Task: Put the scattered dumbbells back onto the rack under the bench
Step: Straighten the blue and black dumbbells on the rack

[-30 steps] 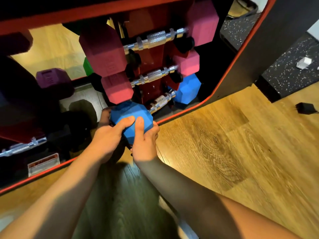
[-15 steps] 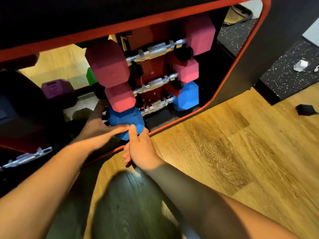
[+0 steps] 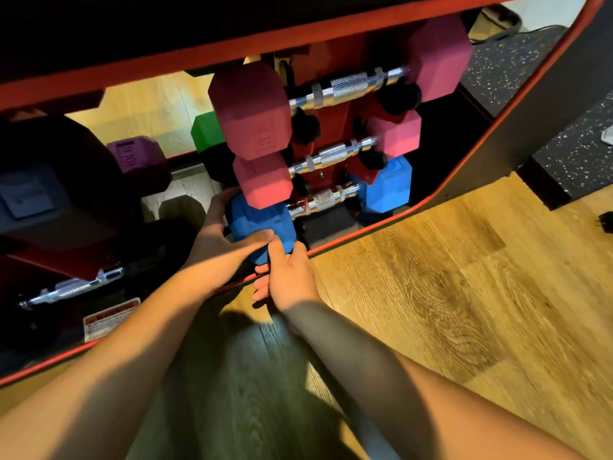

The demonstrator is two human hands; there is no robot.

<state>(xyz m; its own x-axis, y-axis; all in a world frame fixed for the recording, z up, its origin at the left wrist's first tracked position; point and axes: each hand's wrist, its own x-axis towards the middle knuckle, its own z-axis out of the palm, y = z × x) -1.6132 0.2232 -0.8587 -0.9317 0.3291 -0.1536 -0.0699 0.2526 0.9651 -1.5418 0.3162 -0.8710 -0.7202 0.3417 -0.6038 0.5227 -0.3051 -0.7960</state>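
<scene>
A red rack (image 3: 326,127) under the black, red-edged bench holds three dumbbells one above another. A dark pink dumbbell (image 3: 252,111) is on top, a lighter pink dumbbell (image 3: 265,184) in the middle, and a blue dumbbell (image 3: 258,220) lowest, each with a chrome handle. My left hand (image 3: 222,234) wraps the near blue head from the left side. My right hand (image 3: 285,273) presses on that same head from below and in front, thumb on the blue rubber. The far blue head (image 3: 389,187) rests at the rack's right side.
A purple dumbbell (image 3: 139,161) and a green dumbbell (image 3: 205,131) sit behind the rack on the left. Another chrome handle (image 3: 73,288) shows in the dark lower left, above a warning label (image 3: 109,318). Wood floor spreads right; speckled black mats (image 3: 570,151) lie beyond.
The blue dumbbell has gone from the bench opening's edge into the lowest rack slot, under the pink ones. Both hands followed it in, and my right hand has slid lower on the head.
</scene>
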